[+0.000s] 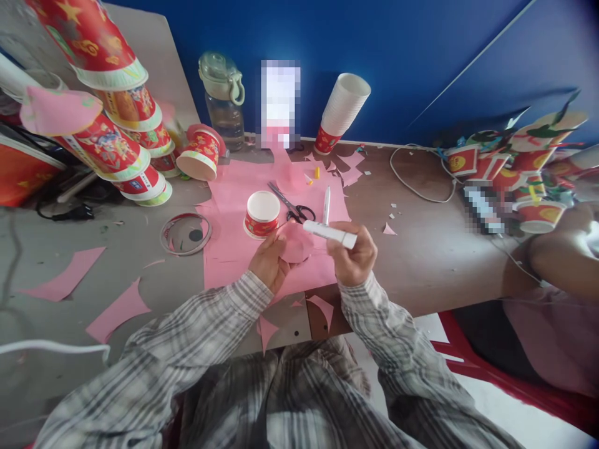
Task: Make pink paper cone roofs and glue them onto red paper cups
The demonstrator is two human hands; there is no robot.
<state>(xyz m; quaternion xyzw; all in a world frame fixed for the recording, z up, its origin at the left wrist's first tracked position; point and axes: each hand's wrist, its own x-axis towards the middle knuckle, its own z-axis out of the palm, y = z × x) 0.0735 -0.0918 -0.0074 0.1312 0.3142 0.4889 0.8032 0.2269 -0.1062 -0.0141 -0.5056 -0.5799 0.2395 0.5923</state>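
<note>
In the head view my left hand (267, 262) is closed on a rounded pink paper piece (296, 243), thumb on top of it. My right hand (354, 254) grips a thick white marker (331, 234), its far end beside the paper's right edge. A second slim white pen (326, 202) points away just beyond the first; I cannot tell whether the hand touches it. Behind the paper piece are black-handled scissors (299, 212). To their left, an upside-down red paper cup (262, 215) rests on a large pink sheet (229, 265).
Stacked red cups (116, 143) lean at the left, near a water bottle (224, 100). White nested cups (344, 106) stand by the blue wall. A tape roll (165, 240), pink scraps (122, 312) and a cable (397, 178) lie about. Another person's arm (568, 252) rests at right.
</note>
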